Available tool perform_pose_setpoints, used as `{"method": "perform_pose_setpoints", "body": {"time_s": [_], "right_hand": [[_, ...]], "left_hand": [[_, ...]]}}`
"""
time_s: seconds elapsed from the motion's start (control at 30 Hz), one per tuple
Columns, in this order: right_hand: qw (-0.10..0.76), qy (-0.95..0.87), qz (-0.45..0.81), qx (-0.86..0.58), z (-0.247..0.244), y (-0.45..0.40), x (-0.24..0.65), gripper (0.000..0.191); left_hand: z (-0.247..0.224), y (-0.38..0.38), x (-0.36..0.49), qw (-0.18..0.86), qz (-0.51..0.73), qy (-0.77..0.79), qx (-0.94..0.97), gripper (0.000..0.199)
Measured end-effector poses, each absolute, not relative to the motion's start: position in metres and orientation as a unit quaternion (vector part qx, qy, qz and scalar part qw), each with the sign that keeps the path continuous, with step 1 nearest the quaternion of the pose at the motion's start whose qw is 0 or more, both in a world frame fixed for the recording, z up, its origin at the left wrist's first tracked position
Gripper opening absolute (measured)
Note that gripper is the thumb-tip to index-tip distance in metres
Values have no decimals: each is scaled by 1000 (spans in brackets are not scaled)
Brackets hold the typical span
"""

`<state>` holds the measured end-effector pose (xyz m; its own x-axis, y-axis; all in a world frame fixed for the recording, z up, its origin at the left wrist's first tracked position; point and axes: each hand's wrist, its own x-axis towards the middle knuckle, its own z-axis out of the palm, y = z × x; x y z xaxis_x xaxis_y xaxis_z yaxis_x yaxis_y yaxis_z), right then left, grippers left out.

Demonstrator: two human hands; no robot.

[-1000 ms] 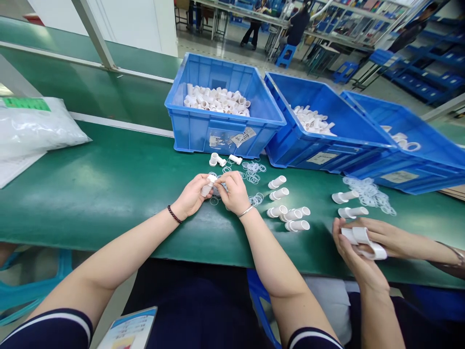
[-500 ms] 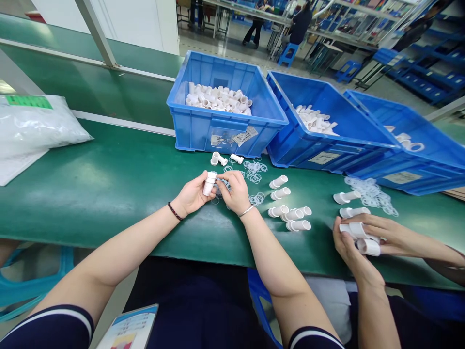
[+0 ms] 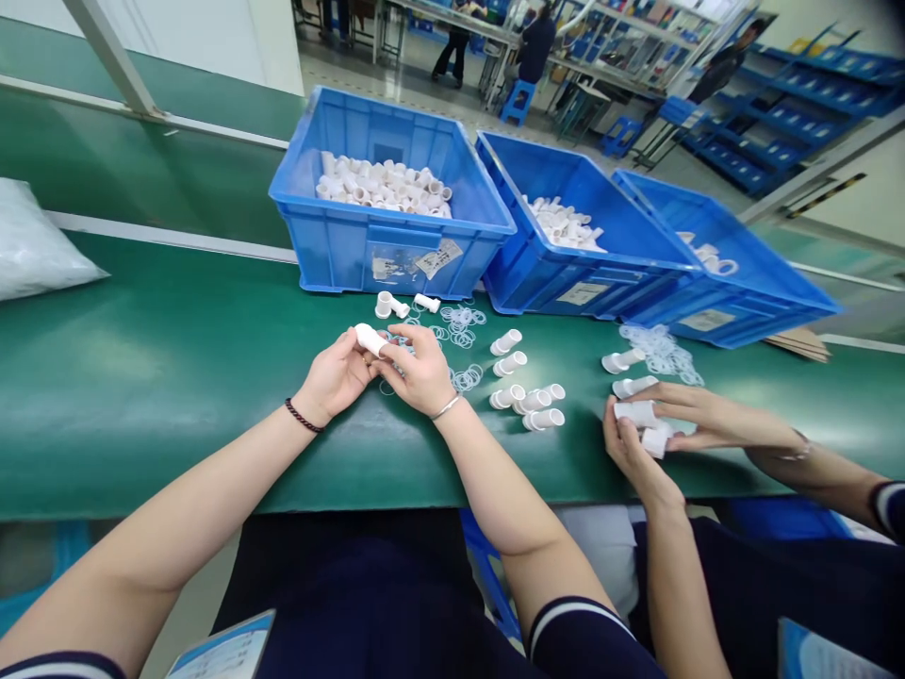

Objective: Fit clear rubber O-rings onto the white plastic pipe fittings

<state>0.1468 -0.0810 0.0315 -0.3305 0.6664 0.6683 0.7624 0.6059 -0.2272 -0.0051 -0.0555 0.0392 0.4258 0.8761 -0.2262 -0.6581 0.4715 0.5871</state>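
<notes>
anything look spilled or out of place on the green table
Nothing looks clearly damaged. The one untidy bit is the clear rings, strewn loosely on the table near the person's right hand, in uneven clusters with strays; that may be deliberate.

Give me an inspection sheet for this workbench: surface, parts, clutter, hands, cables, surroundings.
Surface: green tabletop, glossy, with light reflections.
Parts: white fittings grouped right of the hands; translucent rings in loose piles; more white pieces in three blue bins behind.
Clutter: plastic bag at the left edge; brown sheets by the rightmost bin.
Hands: left hand and right hand hold one white fitting between them.
Cables: nothing seen on the tabletop.
Surroundings: a co-worker's hands on the right hold white pieces; people, a blue stool and blue shelves beyond the bins.
</notes>
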Motion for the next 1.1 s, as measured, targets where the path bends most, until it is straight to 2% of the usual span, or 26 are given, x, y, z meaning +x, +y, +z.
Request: {"method": "perform_pose_setpoints", "body": {"time_s": [0.17,0.3,0.4,0.5,0.63,0.77,0.93,1.0,1.1], "right_hand": [[355,-794,-137,-474,49,-83,160,14],[384,-678,-187,-598,83,-102,220,19],[351,-606,-172,-693,95,-105,264,20],[305,-616,-141,-713,83,-82,263,18],[240,-639,-122,-720,58,-58,224,21],[193,-685,-85,-698,66,-74,230,23],[192,-726,-42,-659,88,-65,218,24],[196,-759,-18,-620,81,-41,189,23],[182,-791,13,-583,64,-4,148,33]], "left_hand": [[40,-61,-5,818,431,254,285,20],[37,-56,-7,725,470,323,385,37],[32,-50,-9,651,489,365,452,41],[27,-45,-10,615,488,388,483,36],[24,-44,-11,608,479,396,493,31],[26,-45,-11,609,479,399,491,26],[26,-46,-11,615,486,402,473,20],[27,-46,-11,618,495,400,462,18],[27,-44,-13,625,506,402,437,16]]}}
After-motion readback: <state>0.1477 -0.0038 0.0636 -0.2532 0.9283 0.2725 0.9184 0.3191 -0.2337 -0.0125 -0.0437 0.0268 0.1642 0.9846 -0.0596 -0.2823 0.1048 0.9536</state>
